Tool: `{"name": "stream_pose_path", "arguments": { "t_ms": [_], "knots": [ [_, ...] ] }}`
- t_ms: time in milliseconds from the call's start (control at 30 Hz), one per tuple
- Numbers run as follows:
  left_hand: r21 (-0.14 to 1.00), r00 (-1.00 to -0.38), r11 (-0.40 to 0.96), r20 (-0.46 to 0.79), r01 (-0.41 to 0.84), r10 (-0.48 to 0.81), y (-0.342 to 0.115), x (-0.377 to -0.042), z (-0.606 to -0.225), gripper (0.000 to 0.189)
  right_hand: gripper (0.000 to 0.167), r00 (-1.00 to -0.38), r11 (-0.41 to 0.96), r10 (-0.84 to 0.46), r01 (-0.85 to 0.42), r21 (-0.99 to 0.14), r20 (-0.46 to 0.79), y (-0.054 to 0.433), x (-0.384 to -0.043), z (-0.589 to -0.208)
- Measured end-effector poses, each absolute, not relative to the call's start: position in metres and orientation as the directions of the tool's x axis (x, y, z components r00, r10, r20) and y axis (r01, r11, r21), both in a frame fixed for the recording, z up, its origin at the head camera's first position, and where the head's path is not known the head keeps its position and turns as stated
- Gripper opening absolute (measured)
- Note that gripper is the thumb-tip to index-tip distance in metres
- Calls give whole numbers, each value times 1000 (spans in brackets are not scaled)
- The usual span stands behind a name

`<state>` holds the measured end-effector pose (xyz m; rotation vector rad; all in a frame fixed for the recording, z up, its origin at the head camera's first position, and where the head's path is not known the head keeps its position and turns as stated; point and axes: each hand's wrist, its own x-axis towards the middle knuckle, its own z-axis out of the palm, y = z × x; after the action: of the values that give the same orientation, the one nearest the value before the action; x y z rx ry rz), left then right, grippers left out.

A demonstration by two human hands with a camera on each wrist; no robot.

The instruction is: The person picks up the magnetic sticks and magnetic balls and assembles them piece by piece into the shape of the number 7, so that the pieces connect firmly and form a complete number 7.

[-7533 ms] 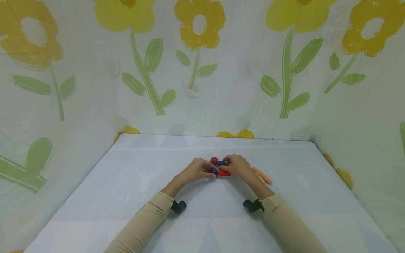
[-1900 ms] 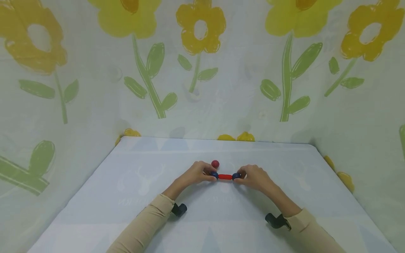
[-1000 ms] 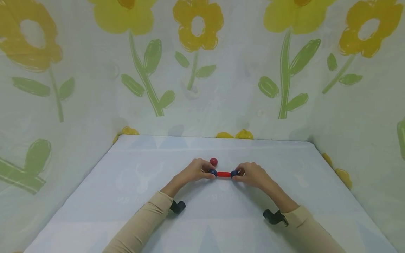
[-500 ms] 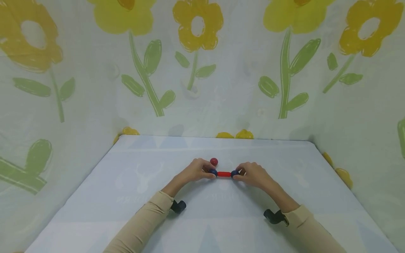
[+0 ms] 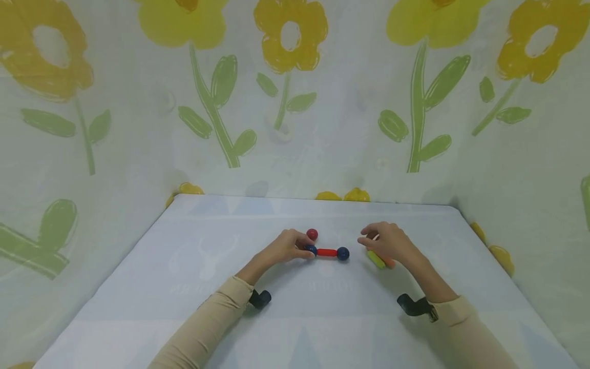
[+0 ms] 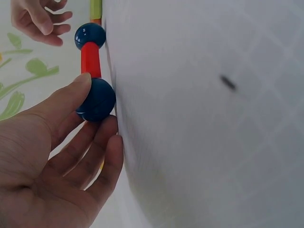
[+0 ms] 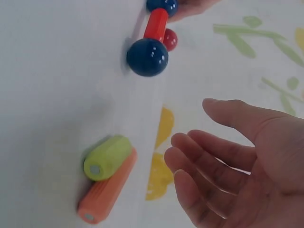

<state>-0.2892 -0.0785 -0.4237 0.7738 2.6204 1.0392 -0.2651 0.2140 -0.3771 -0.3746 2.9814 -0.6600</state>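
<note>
On the table lies a red rod (image 5: 327, 252) with a glossy blue ball (image 5: 343, 253) at its right end and a second blue ball (image 6: 97, 100) at its left end. My left hand (image 5: 289, 246) pinches that left ball between thumb and fingers. Off to the right, my right hand (image 5: 390, 241) hovers with loosely bent fingers, holding nothing. Below it are a short yellow-green rod (image 7: 108, 157) and a longer orange rod (image 7: 107, 192), side by side; grey discs show in their ends. The hand partly hides both in the head view.
A red ball (image 5: 312, 234) sits just behind the left blue ball, close to my left fingertips. The white table (image 5: 221, 328) ends at the back against a flower-printed curtain (image 5: 341, 102), which also hangs along both sides.
My right hand has let go of the right blue ball and moved right and back, over the green and orange rods. The left hand stays on its ball.
</note>
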Motion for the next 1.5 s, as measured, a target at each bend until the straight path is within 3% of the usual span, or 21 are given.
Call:
{"name": "stream_pose_path", "arguments": {
  "t_ms": [700, 1500],
  "knots": [
    [688, -836, 605, 5, 401, 549, -78, -294, -429, 32, 30, -975, 889, -209, -156, -430, -78, 250, -272, -399],
    [693, -832, 594, 15, 408, 555, -80, -294, -430, 33, 28, -966, 898, -188, -95, -430, -178, 249, -270, -402]
  ]
}}
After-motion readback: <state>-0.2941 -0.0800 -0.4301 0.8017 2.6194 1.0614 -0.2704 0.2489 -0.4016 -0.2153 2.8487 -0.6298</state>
